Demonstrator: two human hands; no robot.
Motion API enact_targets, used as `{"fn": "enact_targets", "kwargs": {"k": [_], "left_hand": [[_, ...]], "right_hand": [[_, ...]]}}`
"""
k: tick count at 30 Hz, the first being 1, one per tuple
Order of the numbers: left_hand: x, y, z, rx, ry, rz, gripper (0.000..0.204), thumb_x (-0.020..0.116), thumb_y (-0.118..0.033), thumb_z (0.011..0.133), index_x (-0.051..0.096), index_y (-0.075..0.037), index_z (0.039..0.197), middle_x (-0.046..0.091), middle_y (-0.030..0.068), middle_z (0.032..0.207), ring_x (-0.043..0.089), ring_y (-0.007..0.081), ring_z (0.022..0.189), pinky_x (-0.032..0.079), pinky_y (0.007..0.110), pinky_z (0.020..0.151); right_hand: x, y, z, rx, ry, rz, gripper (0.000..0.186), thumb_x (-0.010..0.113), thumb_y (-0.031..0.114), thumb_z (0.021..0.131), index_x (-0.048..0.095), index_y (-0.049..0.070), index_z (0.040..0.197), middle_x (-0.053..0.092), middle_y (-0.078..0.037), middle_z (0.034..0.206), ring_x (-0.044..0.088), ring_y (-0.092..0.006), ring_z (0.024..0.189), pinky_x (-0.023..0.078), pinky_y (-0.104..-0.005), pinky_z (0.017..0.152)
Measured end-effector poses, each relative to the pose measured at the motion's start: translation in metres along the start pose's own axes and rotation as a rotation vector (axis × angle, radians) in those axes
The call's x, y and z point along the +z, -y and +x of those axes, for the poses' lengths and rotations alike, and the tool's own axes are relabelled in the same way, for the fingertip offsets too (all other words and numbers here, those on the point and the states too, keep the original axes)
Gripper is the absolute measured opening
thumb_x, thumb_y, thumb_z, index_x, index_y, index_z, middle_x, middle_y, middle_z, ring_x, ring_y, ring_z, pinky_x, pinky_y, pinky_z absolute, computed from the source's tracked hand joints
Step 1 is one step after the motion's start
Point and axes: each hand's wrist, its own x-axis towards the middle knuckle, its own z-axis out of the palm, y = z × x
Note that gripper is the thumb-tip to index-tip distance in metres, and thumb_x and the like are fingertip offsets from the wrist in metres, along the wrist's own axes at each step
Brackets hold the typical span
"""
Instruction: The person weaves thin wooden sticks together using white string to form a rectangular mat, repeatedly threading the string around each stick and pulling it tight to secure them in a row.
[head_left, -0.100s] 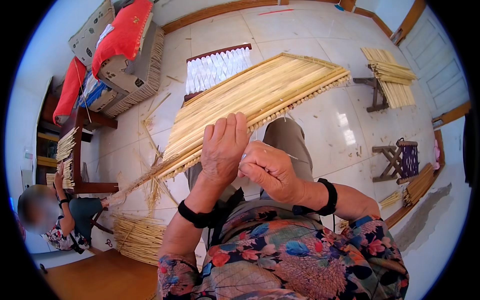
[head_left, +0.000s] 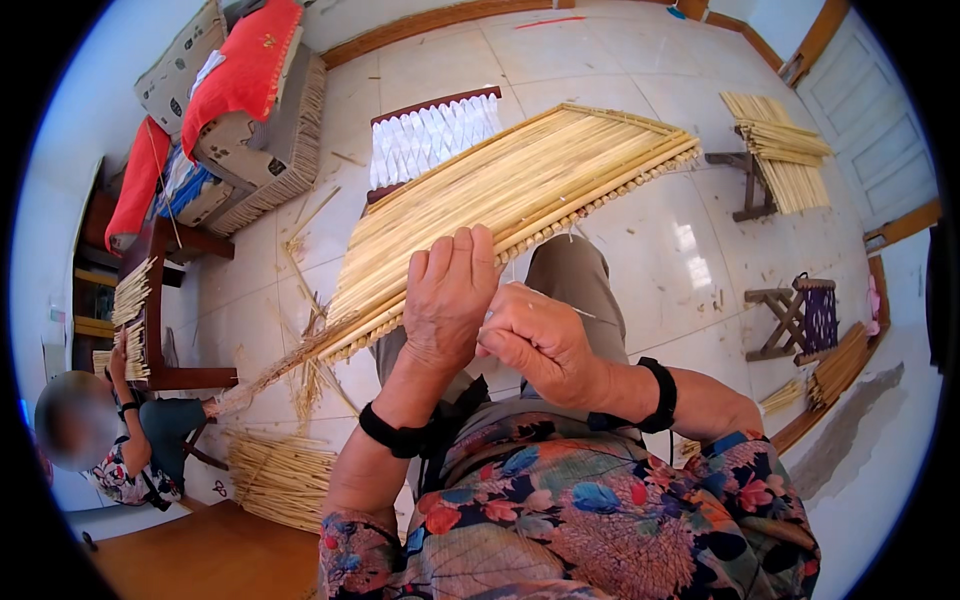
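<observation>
A panel of pale reed stalks (head_left: pixel 510 170) lies slanted across my knees, its near edge lined with many round cut ends or knobs. My left hand (head_left: pixel 452 295) grips that near edge, with fingers curled over the stalks. Close beside it, slightly lower and to the right, my right hand (head_left: pixel 535 340) is closed in a pinch on a thin pale cord (head_left: pixel 590 316); a short length of it sticks out to the right. What exactly lies between the fingertips is partly hidden.
At left, a co-worker (head_left: pixel 150 430) handles short sticks beside a dark wooden table (head_left: pixel 190 375). Behind are a couch (head_left: pixel 270 130) and white lattice-seat stool (head_left: pixel 430 130). Reed piles lie on a stand (head_left: pixel 780 155) and floor (head_left: pixel 280 480); a folding stool (head_left: pixel 785 315) stands right.
Almost nothing differs; both hands stay in place on the panel and cord, with only a very slight shift of my arms.
</observation>
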Motion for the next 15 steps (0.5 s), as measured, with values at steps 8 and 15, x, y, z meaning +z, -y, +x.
{"fn": "enact_targets", "kwargs": {"k": [8,15], "left_hand": [[0.003,0.002,-0.004,-0.037,-0.042,0.037,0.046,0.064,-0.018,0.075,0.055,0.002,0.115,0.057,0.0093,0.097,0.053,0.0239,0.084,0.041,0.036,0.070],[-0.011,0.024,-0.005,-0.081,0.004,-0.076,0.056,0.075,-0.019,0.070,0.055,0.003,0.118,0.058,0.0126,0.099,0.055,0.0284,0.086,0.043,0.039,0.073]], "right_hand": [[0.005,-0.003,-0.004,-0.081,0.010,-0.047,0.014,0.058,0.013,0.092,0.058,0.004,0.081,0.052,-0.008,0.077,0.048,-0.0269,0.069,0.041,-0.0330,0.066],[-0.037,-0.012,0.014,0.073,-0.147,0.117,0.019,0.051,0.014,0.097,0.058,0.002,0.084,0.056,-0.004,0.080,0.052,-0.0132,0.071,0.043,-0.0252,0.065]]}}
